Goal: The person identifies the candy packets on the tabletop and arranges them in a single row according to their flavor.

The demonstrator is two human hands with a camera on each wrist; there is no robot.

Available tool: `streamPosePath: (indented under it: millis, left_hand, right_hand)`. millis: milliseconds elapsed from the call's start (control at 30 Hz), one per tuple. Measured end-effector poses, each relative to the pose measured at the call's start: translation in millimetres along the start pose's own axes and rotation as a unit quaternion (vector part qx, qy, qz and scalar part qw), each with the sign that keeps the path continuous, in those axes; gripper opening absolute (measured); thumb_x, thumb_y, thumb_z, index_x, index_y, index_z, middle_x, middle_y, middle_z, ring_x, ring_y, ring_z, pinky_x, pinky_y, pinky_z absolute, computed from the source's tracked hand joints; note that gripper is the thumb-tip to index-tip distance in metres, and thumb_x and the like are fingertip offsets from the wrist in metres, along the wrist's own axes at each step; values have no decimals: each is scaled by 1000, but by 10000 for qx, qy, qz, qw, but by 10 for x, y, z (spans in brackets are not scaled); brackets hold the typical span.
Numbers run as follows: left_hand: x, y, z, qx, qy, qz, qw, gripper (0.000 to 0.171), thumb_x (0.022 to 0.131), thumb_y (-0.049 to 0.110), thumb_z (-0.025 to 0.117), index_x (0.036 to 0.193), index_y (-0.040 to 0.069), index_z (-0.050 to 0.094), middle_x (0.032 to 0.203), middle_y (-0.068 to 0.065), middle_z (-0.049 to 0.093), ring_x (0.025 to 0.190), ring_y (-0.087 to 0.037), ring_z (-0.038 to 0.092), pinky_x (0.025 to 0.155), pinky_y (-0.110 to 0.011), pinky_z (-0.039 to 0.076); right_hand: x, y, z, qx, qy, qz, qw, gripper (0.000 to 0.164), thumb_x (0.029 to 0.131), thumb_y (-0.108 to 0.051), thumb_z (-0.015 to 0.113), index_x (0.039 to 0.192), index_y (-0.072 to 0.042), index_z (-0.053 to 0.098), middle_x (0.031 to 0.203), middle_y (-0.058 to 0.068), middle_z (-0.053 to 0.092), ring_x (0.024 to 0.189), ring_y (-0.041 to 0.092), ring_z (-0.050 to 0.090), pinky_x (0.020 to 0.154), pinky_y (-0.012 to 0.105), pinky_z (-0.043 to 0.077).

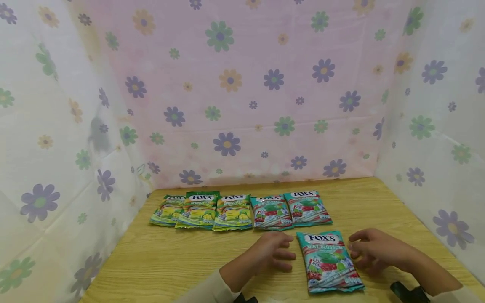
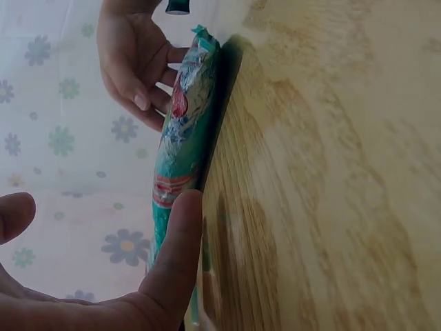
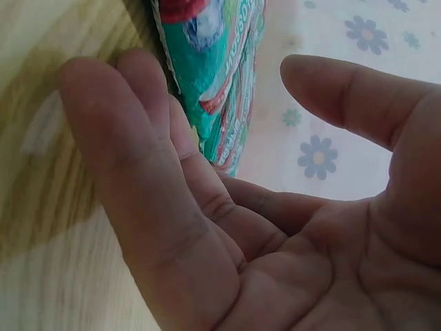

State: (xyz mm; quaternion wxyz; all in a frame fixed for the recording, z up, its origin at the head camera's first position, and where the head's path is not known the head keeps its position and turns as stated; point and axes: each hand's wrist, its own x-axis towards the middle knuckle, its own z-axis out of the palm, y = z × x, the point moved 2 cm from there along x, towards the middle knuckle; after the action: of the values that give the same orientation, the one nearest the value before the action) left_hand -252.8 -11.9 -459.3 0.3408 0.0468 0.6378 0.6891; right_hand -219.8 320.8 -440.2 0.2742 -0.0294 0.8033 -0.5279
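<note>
A teal Fox's Mint Blossom candy bag [image 1: 329, 263] lies flat on the wooden table near its front. To its left is my left hand [image 1: 267, 253], fingers spread and apart from the bag in the head view. My right hand [image 1: 382, 252] is at the bag's right side, its fingers close to the edge; whether they touch it I cannot tell. In the left wrist view the bag [image 2: 182, 131] is seen edge-on, with the right hand [image 2: 134, 65] beyond it. The right wrist view has the thumb and fingers [image 3: 165, 186] apart, holding nothing, beside the bag [image 3: 200, 62].
Behind stands a row of candy bags: several in all, with yellow-green Spring Tea bags [image 1: 198, 212] on the left and two teal Mint Blossom bags [image 1: 270, 213] on the right. Flowered cloth [image 1: 250, 101] encloses the wooden table [image 1: 182, 261] at the back and sides.
</note>
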Motion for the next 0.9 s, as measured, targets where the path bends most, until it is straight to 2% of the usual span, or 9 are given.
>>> streamPosePath:
  millis: [267, 533, 700, 900]
  left_hand:
    - [-87, -23, 49, 127, -183, -78, 9997, 60, 100, 35, 65, 142, -5, 49, 131, -20, 60, 106, -34, 74, 82, -44, 65]
    - [-86, -24, 108, 182, -585, -217, 9979, 60, 102, 36, 62, 143, -6, 47, 131, -18, 60, 111, -37, 73, 85, -44, 64]
    - [-72, -21, 164, 210, -688, -291, 9970, 61, 102, 36, 63, 144, -4, 48, 131, -18, 61, 111, -37, 73, 86, -42, 64]
    - [-51, -24, 211, 196, -711, -302, 9968, 62, 101, 35, 64, 145, -6, 48, 131, -18, 62, 110, -37, 73, 85, -40, 64]
  right_hand:
    - [-27, 21, 87, 415, -425, -82, 9982, 70, 109, -28, 53, 148, 23, 26, 101, 15, 67, 70, 15, 60, 59, 32, 55]
    - [-43, 37, 111, 168, -272, -88, 9995, 65, 108, -27, 53, 145, 23, 34, 101, 15, 68, 77, 25, 72, 66, 44, 63]
    - [-38, 56, 111, 24, -191, -74, 9998, 61, 109, -27, 52, 145, 20, 39, 103, 15, 68, 79, 31, 74, 65, 45, 63]
    - [-35, 54, 130, 47, -260, -121, 9996, 59, 109, -27, 52, 146, 18, 41, 104, 15, 65, 76, 31, 73, 65, 45, 63]
